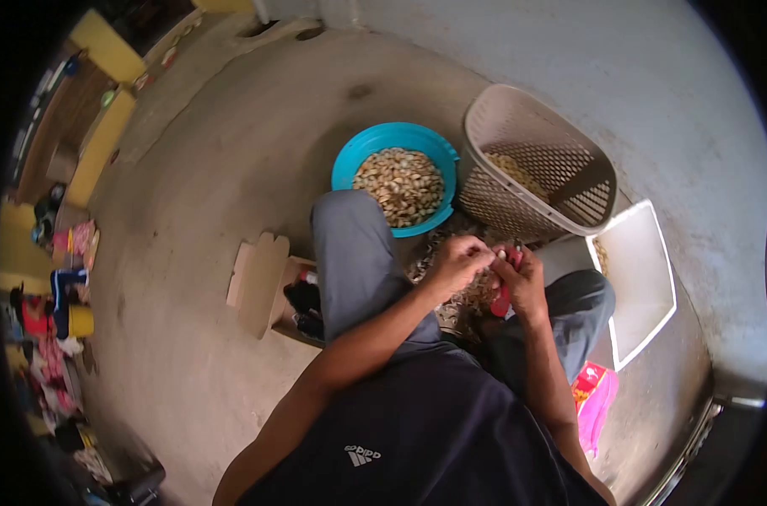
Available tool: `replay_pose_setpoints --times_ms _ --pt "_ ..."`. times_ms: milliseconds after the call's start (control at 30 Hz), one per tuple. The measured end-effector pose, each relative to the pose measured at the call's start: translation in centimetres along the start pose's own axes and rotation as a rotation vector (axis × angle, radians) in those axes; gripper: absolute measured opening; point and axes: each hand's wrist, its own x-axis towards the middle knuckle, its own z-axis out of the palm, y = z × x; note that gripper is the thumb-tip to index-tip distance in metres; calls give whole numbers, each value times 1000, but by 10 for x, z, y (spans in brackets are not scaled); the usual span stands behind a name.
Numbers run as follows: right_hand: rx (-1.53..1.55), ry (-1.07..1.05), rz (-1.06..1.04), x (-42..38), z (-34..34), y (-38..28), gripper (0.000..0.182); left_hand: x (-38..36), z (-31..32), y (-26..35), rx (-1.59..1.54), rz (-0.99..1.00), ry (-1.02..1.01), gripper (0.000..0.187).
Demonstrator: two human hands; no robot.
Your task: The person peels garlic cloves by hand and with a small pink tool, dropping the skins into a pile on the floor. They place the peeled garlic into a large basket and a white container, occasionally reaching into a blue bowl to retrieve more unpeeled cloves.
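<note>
My left hand is closed in a pinch, its fingertips close to my right hand. What sits between those fingers is too small to make out. My right hand is wrapped round a red-handled tool, whose working end is mostly hidden. A small pale piece shows at the right fingertips. Below both hands, brown shell-like scraps lie scattered on the floor between my legs. Just ahead stands a blue basin holding many cream-and-brown nut-like pieces.
A beige perforated basket with pale pieces inside leans beyond my right hand. Beside it is a white box. An open cardboard box with dark items lies left of my knee. A pink bag is at right; clothes are piled far left.
</note>
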Motion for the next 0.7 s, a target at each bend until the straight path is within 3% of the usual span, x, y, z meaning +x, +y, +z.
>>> replay_pose_setpoints --times_ms 200,267,433,700 --pt "-158 -23 -83 -3 4 -2 14 -1 -1 4 148 87 31 14" --pt "-99 -43 -34 -7 5 -9 16 0 0 2 201 93 38 15" --pt "210 -108 62 -4 -2 -7 16 -7 5 12 -62 -36 0 15" --pt "298 -141 63 0 2 3 17 0 6 -2 -50 78 34 17"
